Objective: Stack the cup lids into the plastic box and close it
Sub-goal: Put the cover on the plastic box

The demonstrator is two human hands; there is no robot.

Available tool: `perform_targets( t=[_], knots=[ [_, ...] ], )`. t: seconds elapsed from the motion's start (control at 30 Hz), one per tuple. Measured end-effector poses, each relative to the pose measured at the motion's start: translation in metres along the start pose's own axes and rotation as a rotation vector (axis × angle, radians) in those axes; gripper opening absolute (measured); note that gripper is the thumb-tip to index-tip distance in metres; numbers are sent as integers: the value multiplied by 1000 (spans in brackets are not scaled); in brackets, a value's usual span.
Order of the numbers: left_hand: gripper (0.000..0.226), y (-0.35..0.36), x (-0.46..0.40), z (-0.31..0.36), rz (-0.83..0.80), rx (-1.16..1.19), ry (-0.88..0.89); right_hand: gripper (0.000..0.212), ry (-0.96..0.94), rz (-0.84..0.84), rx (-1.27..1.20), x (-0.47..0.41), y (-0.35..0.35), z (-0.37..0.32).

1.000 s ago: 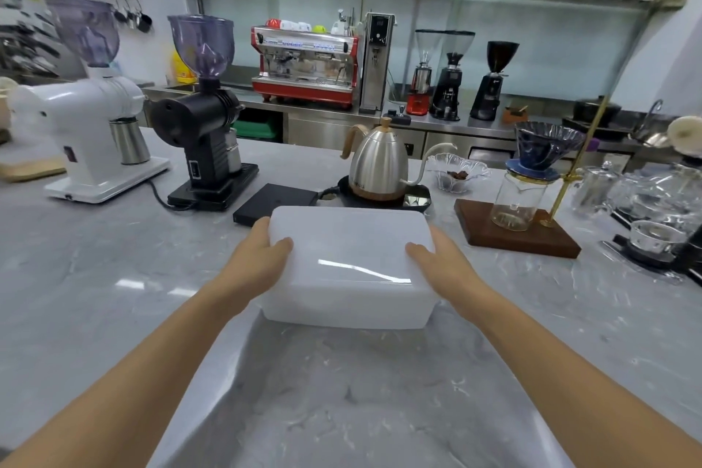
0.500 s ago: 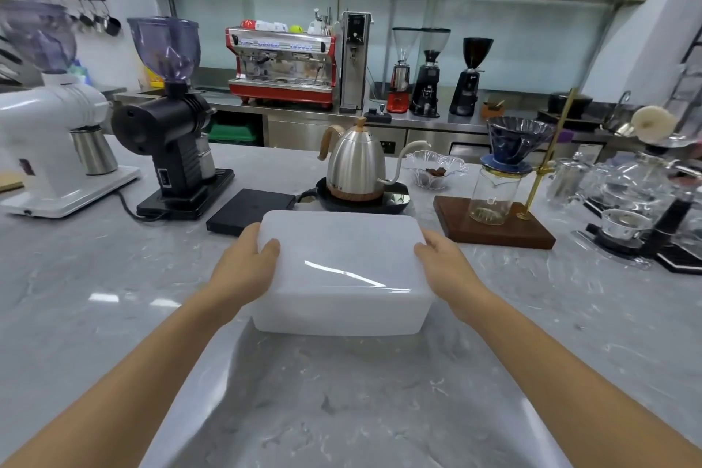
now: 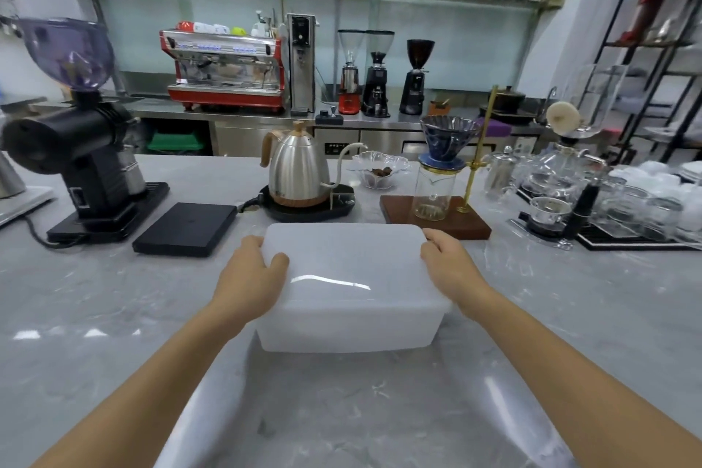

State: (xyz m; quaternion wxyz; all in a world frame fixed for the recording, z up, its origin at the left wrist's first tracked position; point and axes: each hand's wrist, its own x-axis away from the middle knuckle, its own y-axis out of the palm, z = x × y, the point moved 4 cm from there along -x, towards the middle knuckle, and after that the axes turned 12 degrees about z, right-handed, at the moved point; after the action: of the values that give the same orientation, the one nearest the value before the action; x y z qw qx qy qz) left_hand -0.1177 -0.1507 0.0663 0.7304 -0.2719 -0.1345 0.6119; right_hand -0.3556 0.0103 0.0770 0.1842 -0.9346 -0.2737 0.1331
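White and cloudy, the plastic box (image 3: 351, 287) sits shut on the grey counter (image 3: 95, 315), near the middle of its front edge. The left hand (image 3: 250, 283) holds the box's left end, thumb on the lid. The right hand (image 3: 450, 270) holds the right end. Behind the box stand a steel kettle (image 3: 298, 173), a flat black scale (image 3: 186, 226) and a black grinder (image 3: 81, 148).

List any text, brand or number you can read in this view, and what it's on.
No text is readable in this view.
Black grinder: small front panel, too blurred to read.
Red espresso machine: lit blue strip, illegible.
Back-counter unit: small white marks, too small to read.
Plastic box, held by left hand and right hand: no label visible.
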Motion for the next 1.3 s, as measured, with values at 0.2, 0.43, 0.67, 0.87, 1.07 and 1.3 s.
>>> perform_targets(
  t=[0.2, 0.43, 0.67, 0.87, 1.07, 1.3],
  knots=[
    [41, 8, -6, 6, -24, -136, 77, 31, -121, -13, 218, -10, -3, 1],
    [64, 11, -5, 17, -176, -505, 501, 61, -262, -131, 463, -12, 7, -2],
    [68, 14, -6, 20, -221, -674, 560, 61, -350, -218, 625, -11, 12, -5],
    [60, 14, -4, 39, -82, -669, 591, 60, -487, -264, 748, -9, 14, -11],
    [86, 25, -9, 38, -106, -616, 568, 69, -507, -202, 761, -12, 16, -12],
    [95, 33, -17, 30, -242, -636, 560, 80, -489, -178, 776, -16, 19, -8]
  ],
)
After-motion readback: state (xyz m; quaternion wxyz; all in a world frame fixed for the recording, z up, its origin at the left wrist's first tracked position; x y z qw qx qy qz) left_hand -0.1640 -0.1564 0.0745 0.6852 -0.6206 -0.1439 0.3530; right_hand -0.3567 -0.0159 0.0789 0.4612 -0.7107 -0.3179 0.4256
